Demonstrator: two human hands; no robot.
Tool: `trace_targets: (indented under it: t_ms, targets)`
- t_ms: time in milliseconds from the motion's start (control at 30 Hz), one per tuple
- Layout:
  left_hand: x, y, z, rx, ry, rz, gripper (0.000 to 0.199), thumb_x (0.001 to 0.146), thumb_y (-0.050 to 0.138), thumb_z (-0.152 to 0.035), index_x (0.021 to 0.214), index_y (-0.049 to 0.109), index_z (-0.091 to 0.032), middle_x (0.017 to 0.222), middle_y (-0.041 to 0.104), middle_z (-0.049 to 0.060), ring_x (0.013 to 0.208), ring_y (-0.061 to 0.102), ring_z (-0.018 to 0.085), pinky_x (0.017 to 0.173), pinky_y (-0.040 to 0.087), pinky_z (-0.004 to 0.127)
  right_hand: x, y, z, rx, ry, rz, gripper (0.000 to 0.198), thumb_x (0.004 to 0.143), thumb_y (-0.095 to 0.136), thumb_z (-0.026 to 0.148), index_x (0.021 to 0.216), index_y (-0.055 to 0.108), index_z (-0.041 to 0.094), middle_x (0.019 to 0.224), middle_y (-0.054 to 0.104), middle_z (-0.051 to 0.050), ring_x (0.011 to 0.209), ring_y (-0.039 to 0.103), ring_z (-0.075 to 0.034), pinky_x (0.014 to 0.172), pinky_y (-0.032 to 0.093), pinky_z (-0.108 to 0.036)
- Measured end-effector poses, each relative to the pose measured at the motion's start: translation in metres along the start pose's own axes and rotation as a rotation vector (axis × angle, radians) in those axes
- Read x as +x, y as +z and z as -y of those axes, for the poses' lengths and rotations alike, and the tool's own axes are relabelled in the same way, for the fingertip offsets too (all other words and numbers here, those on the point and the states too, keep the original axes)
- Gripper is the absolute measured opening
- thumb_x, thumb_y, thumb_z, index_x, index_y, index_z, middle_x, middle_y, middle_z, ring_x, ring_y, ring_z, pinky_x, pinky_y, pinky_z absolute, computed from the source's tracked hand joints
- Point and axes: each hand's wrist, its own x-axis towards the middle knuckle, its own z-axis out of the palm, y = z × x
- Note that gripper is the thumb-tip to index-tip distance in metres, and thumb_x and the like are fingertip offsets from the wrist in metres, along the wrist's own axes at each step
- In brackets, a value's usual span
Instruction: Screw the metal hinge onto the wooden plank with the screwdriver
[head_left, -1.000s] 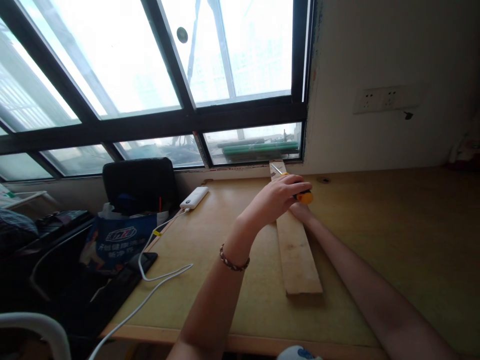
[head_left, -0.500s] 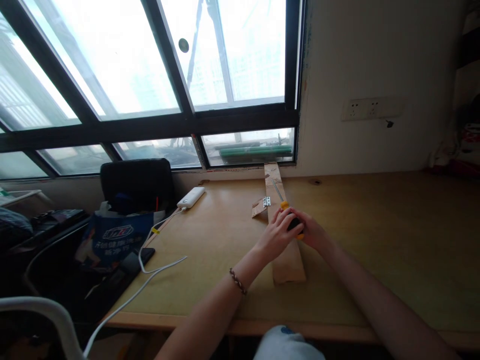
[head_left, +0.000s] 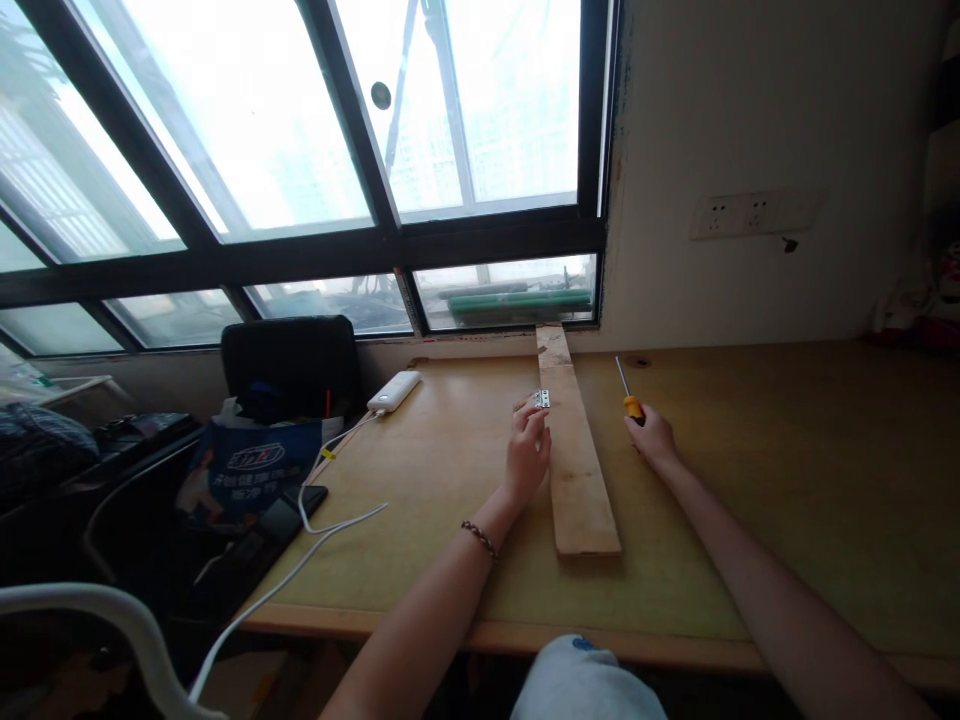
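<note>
A long wooden board [head_left: 581, 480] lies on the desk, running from the window sill towards me. At its left edge sits a small metal hinge [head_left: 543, 398]. My left hand [head_left: 529, 450] is closed at the hinge, its fingers curled around a small wooden piece they mostly cover. To the right of the board, my right hand [head_left: 651, 436] grips a screwdriver [head_left: 634, 407] by its yellow-and-black handle. The screwdriver's metal shaft points up and away, apart from the board.
A white power bank [head_left: 394, 392] with a white cable [head_left: 337, 526] lies on the desk's left side. Beyond that edge are a black chair [head_left: 292, 365] and a blue bag [head_left: 255, 470]. A window [head_left: 480, 240] and a wall socket [head_left: 757, 212] are behind the desk.
My hands have parted. The left has left the screwdriver and moved to the small wooden piece by the hinge; the right has carried the screwdriver rightward off the board.
</note>
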Motion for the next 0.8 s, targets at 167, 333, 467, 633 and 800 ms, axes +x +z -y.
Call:
trace_targets:
  t_ms: [167,333,467,633,800]
  targets:
    - [-0.001,0.004,0.012,-0.124,-0.219,-0.05,0.014,0.078,0.051,-0.021,0.09,0.058,-0.02,0.09,0.058,0.006,0.084,0.055,0.018,0.08,0.044,0.032,0.001,-0.001,-0.012,-0.488,-0.087,-0.043,0.033,0.073,0.05,0.029,0.102,0.059,0.015,0.093,0.062,-0.014,0.081,0.058,-0.025,0.066,0.041,-0.031]
    - [-0.004,0.01,0.024,-0.161,-0.344,-0.023,0.009,0.076,0.054,-0.026,0.08,0.057,-0.018,0.077,0.059,0.004,0.072,0.055,0.016,0.07,0.043,0.029,0.002,-0.002,-0.016,-0.537,-0.1,-0.011,0.038,0.073,0.051,0.029,0.107,0.058,0.014,0.093,0.064,-0.014,0.083,0.059,-0.026,0.071,0.04,-0.032]
    - [-0.005,0.012,0.028,-0.154,-0.418,0.014,0.011,0.075,0.054,-0.028,0.075,0.057,-0.018,0.073,0.06,0.003,0.069,0.054,0.016,0.071,0.043,0.029,0.006,-0.002,-0.021,-0.543,-0.086,-0.035,0.037,0.073,0.051,0.028,0.106,0.058,0.012,0.092,0.063,-0.015,0.082,0.058,-0.025,0.068,0.04,-0.03]
    - [-0.006,0.014,0.033,-0.141,-0.465,0.03,0.016,0.077,0.051,-0.031,0.076,0.057,-0.017,0.076,0.06,0.005,0.07,0.056,0.017,0.069,0.045,0.031,0.007,-0.004,-0.022,-0.559,-0.081,-0.062,0.039,0.073,0.052,0.03,0.107,0.057,0.01,0.092,0.06,-0.018,0.084,0.057,-0.025,0.068,0.04,-0.03]
    - [-0.006,0.018,0.035,-0.283,-0.548,0.012,0.016,0.074,0.056,-0.032,0.073,0.056,-0.016,0.074,0.06,0.005,0.068,0.057,0.016,0.067,0.047,0.031,0.002,-0.006,-0.015,-0.579,-0.073,-0.049,0.038,0.075,0.051,0.031,0.107,0.057,0.011,0.094,0.06,-0.018,0.083,0.057,-0.027,0.07,0.04,-0.033]
